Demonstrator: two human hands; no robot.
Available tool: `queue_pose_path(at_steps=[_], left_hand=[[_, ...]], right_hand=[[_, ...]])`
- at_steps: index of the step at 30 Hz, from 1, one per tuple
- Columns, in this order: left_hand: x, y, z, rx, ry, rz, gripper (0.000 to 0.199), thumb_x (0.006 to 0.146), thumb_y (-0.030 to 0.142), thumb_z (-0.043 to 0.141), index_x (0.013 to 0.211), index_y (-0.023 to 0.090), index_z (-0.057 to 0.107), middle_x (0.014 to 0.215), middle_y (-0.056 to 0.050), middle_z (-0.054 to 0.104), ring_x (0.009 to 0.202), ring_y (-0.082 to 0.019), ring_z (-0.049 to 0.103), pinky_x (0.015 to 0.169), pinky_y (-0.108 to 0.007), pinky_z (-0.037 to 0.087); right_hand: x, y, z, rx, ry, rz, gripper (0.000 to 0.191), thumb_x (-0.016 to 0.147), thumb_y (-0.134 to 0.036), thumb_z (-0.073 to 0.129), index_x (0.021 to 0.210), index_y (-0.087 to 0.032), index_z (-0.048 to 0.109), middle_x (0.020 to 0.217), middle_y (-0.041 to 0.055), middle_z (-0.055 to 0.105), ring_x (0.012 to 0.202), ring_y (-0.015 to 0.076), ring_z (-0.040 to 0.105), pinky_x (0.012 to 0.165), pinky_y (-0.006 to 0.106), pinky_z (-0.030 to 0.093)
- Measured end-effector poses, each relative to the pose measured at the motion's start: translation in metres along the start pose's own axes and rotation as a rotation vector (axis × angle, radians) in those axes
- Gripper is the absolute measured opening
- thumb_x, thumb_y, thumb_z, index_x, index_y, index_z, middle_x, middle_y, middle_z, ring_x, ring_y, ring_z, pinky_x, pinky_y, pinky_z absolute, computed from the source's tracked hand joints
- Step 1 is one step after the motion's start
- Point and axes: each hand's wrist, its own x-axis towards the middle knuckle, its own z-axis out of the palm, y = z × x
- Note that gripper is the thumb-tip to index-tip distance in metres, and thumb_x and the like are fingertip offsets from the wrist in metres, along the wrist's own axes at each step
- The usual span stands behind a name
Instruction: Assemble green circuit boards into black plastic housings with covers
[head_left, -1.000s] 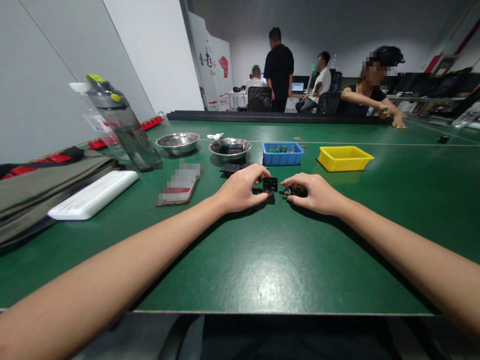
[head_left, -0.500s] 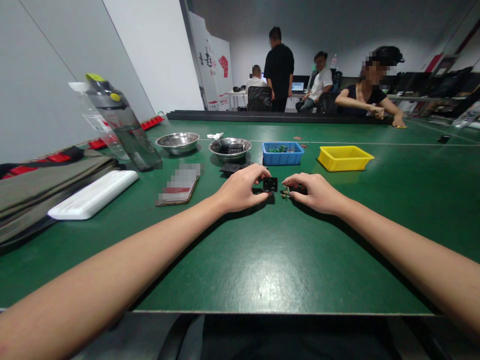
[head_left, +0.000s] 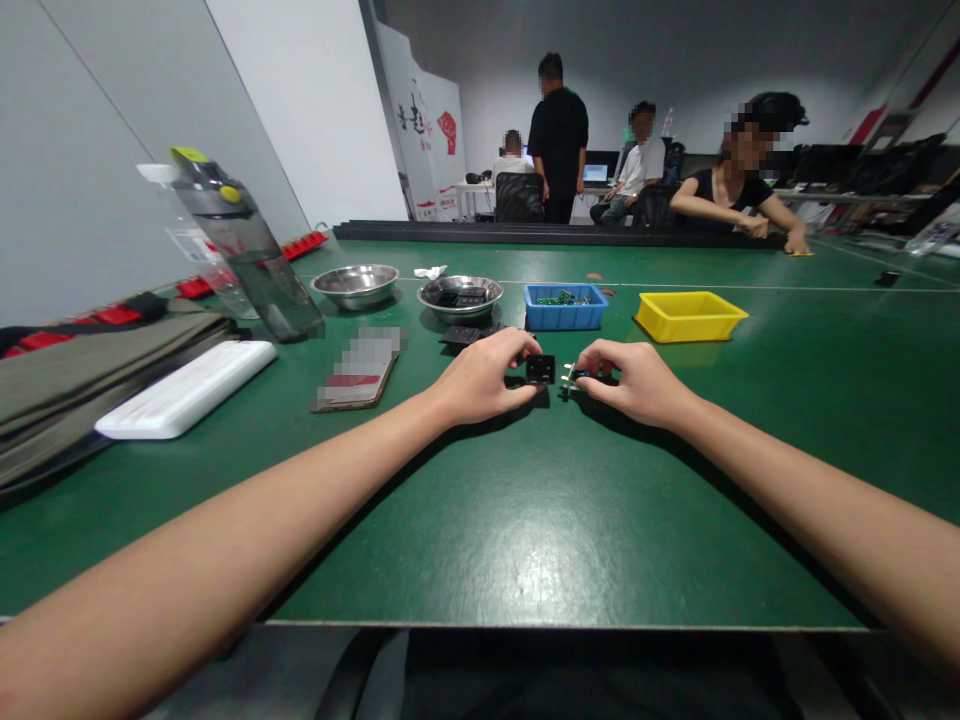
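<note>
My left hand (head_left: 487,375) is closed on a small black plastic housing (head_left: 540,369), holding it by its left side between thumb and fingers. Just to the right, a gap away, my right hand (head_left: 626,382) pinches a small circuit board (head_left: 570,378) with metal prongs that point left at the housing. The board's right part is hidden by the fingers. Behind my left hand several black plastic parts (head_left: 461,338) lie on the green table (head_left: 510,520). A steel bowl (head_left: 459,312) beyond them contains more black parts. Green boards sit in the blue bin (head_left: 564,316).
A yellow bin (head_left: 690,318) stands at the right, and another steel bowl (head_left: 356,288) at the left. A phone (head_left: 360,370), white power bank (head_left: 187,390), water bottle (head_left: 251,250) and bag (head_left: 90,370) are left. Across the table a person (head_left: 739,190) leans over the surface.
My right hand has turned the circuit board so that its prongs face left toward the housing. My left hand and the black housing have stayed in place.
</note>
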Motion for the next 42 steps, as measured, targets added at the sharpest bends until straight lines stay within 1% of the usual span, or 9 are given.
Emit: queue_pose_path(at_steps=[7, 13, 18, 23, 29, 35, 42], left_hand=[[-0.001, 0.0, 0.0, 0.008, 0.001, -0.005, 0.029, 0.079, 0.025, 0.069, 0.105, 0.018, 0.059, 0.098, -0.006, 0.065, 0.083, -0.018, 0.06, 0.075, -0.032, 0.05], [0.0, 0.0, 0.0, 0.004, -0.003, -0.01, 0.029, 0.079, 0.025, 0.069, 0.105, 0.017, 0.059, 0.098, -0.006, 0.065, 0.083, -0.018, 0.06, 0.075, -0.032, 0.051], [0.0, 0.0, 0.0, 0.006, 0.001, -0.005, 0.029, 0.079, 0.024, 0.069, 0.106, 0.016, 0.059, 0.097, -0.006, 0.065, 0.082, -0.018, 0.059, 0.074, -0.032, 0.05], [0.0, 0.0, 0.0, 0.006, 0.02, 0.003, 0.028, 0.079, 0.023, 0.069, 0.105, 0.017, 0.059, 0.098, -0.005, 0.065, 0.083, -0.018, 0.06, 0.075, -0.032, 0.051], [0.0, 0.0, -0.001, 0.003, 0.067, 0.026, 0.028, 0.079, 0.02, 0.069, 0.104, 0.015, 0.059, 0.098, -0.006, 0.064, 0.084, -0.017, 0.06, 0.076, -0.031, 0.051], [0.0, 0.001, -0.002, -0.003, 0.108, 0.045, 0.028, 0.078, 0.017, 0.07, 0.103, 0.015, 0.058, 0.097, -0.004, 0.062, 0.083, -0.016, 0.058, 0.075, -0.03, 0.05], [0.001, 0.001, -0.002, -0.009, 0.107, 0.054, 0.028, 0.078, 0.016, 0.069, 0.103, 0.015, 0.057, 0.097, -0.004, 0.061, 0.083, -0.016, 0.058, 0.075, -0.029, 0.05]], right_hand=[[0.0, -0.004, -0.001, 0.045, 0.061, -0.006, 0.007, 0.082, -0.022, 0.063, 0.086, -0.019, 0.068, 0.076, 0.0023, 0.072, 0.066, 0.0152, 0.065, 0.064, 0.027, 0.05], [-0.001, -0.006, -0.001, 0.083, 0.096, -0.011, 0.007, 0.082, -0.018, 0.062, 0.087, -0.019, 0.067, 0.077, 0.0021, 0.073, 0.062, 0.0144, 0.066, 0.06, 0.026, 0.052], [-0.001, -0.008, -0.001, 0.065, 0.129, -0.048, 0.008, 0.082, -0.015, 0.062, 0.086, -0.019, 0.067, 0.082, 0.0034, 0.073, 0.066, 0.015, 0.068, 0.063, 0.027, 0.053], [-0.001, -0.011, 0.0, 0.05, 0.148, -0.069, 0.008, 0.083, -0.015, 0.062, 0.087, -0.02, 0.067, 0.083, 0.0038, 0.073, 0.068, 0.0156, 0.067, 0.065, 0.028, 0.054], [-0.003, -0.018, -0.001, 0.029, 0.213, -0.099, 0.008, 0.084, -0.016, 0.065, 0.09, -0.019, 0.069, 0.078, 0.0022, 0.073, 0.066, 0.0149, 0.067, 0.063, 0.027, 0.054], [-0.003, -0.023, -0.001, 0.012, 0.245, -0.185, 0.008, 0.084, -0.015, 0.066, 0.09, -0.018, 0.069, 0.077, 0.0016, 0.073, 0.066, 0.0138, 0.067, 0.063, 0.025, 0.054], [-0.003, -0.024, -0.001, 0.007, 0.267, -0.22, 0.012, 0.085, -0.011, 0.065, 0.093, -0.018, 0.07, 0.079, 0.0017, 0.072, 0.065, 0.0129, 0.066, 0.064, 0.025, 0.055]])
